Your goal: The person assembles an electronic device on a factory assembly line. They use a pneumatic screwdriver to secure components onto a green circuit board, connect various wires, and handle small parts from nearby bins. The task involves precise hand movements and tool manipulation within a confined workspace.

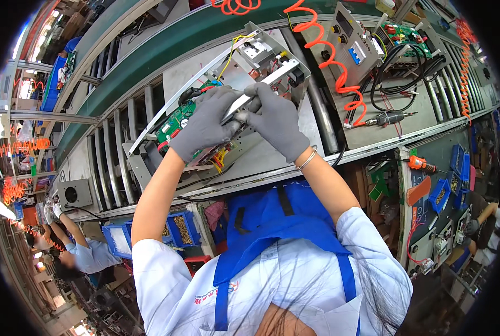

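Both of my hands wear grey gloves and meet over an open metal chassis (236, 148) lying on the roller line. A flat silver metal bar (282, 73) runs across the chassis from its far right corner toward my fingers. My left hand (208, 120) is closed on the bar's near end, palm down. Beside it, my right hand (278, 120) pinches the same bar between thumb and fingers. Under the left hand sits a green circuit board (178, 120). Yellow wires (222, 157) come out below it. My gloves hide part of the bar and the chassis inside.
A second unit with a front panel (356, 47) stands to the right, near a black cable (398, 89). A power screwdriver (388, 117) lies on the line. Orange coiled hoses (331, 56) hang above. Blue parts bins (182, 229) sit below. Other people (90, 255) work nearby.
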### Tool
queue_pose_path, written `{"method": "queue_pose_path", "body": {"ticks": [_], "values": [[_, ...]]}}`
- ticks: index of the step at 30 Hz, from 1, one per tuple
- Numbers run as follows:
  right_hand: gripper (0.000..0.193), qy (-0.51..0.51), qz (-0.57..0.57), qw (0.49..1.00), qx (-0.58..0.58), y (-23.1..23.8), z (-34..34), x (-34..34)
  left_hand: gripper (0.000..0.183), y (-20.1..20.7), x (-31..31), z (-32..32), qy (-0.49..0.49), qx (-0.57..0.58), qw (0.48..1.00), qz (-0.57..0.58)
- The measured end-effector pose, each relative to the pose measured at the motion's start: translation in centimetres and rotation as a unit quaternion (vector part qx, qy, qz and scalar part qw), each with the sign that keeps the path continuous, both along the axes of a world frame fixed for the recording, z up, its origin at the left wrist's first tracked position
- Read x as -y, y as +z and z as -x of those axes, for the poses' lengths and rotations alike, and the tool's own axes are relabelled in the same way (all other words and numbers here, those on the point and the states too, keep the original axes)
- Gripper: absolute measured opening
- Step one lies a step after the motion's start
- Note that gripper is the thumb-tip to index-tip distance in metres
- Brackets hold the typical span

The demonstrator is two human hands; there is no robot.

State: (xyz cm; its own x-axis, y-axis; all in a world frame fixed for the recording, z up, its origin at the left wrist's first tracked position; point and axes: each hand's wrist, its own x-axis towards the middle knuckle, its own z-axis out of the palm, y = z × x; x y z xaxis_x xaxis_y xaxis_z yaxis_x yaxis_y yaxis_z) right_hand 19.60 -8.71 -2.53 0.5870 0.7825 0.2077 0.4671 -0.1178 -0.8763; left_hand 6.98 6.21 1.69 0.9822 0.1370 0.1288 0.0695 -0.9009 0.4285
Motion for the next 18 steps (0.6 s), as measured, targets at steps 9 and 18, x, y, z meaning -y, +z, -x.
{"method": "queue_pose_path", "body": {"ticks": [9,18], "values": [[0.036,0.082,-0.028,0.986,0.141,-1.4,-4.7,9.1,0.054,0.6,0.9,0.3,0.07,0.056,0.985,-0.15],[0.063,-0.069,0.484,0.79,0.371,-16.8,-29.3,28.3,0.051,1.7,2.3,0.2,0.145,0.027,0.973,-0.18]]}}
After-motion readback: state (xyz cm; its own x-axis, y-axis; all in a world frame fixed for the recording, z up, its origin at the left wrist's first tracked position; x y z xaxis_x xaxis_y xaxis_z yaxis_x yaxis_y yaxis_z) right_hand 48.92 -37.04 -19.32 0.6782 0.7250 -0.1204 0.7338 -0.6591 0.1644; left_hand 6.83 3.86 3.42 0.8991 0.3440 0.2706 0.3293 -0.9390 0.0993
